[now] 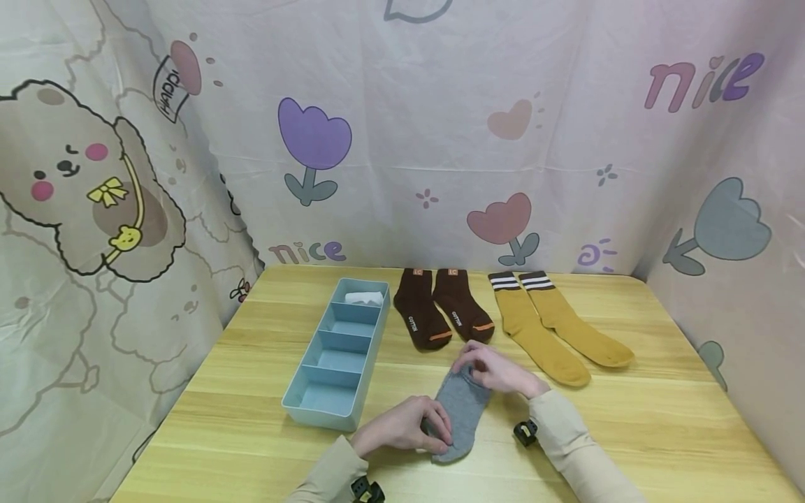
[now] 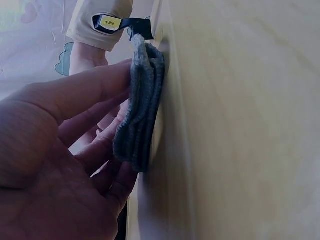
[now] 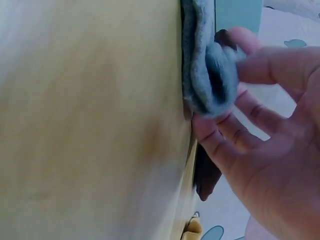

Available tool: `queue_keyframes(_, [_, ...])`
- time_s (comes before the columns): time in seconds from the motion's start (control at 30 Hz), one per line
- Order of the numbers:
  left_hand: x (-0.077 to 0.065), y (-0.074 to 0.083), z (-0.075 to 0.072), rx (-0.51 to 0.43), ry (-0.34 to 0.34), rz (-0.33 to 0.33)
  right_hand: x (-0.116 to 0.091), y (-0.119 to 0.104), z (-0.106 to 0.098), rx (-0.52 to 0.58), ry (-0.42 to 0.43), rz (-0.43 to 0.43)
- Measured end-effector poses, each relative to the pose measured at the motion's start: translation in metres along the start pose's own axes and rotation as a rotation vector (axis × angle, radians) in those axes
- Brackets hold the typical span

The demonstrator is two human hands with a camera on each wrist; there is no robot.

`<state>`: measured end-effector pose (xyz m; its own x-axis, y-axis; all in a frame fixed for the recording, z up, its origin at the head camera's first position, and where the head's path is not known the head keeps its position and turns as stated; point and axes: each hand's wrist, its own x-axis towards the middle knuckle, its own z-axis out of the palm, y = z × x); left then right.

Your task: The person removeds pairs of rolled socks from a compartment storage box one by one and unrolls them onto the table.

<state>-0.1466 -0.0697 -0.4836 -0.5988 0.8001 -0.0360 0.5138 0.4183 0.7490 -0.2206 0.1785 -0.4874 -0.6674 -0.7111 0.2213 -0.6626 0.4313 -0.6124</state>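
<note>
Wood-grain table up against a printed cloth, and the grey sock lies right between both sets of fingers. It looks layered from the side, so I'd guess it's been doubled up or stacked. Left fingers are curled in at its near end, lightly gripping the edge, while the right fingers pinch the far end, where the fabric bends over into a loose loop.

Looks like a folding or rolling step to me. If so, I'd let the left fingers steady the near end against the table and have the right ones turn that loop snug and square. Go slowly, cos with a loose first turn the layers could slip and the bundle might spring undone.

Further out, the blue tray sits just left of the left fingers, with something white in its farthest compartment. Brown socks lie just beyond the right fingers, yellow socks off to their right, so keep your sleeve from dragging those
</note>
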Motion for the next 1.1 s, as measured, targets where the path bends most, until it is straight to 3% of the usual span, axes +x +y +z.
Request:
queue_keyframes(0.37, [0.0,0.001,0.0,-0.026,-0.013,-0.032,-0.005,0.003,-0.007,-0.066,-0.008,0.147])
queue_keyframes(0.57, [-0.002,0.001,0.0,0.004,-0.006,-0.043,-0.009,0.005,-0.01,-0.08,0.021,0.15])
queue_keyframes(0.83, [-0.007,-0.002,-0.004,0.022,0.127,-0.087,-0.02,0.008,-0.016,-0.091,0.037,0.135])
queue_keyframes(1.1, [-0.013,-0.002,-0.005,0.065,0.228,-0.086,-0.033,0.004,-0.027,-0.067,-0.066,0.184])
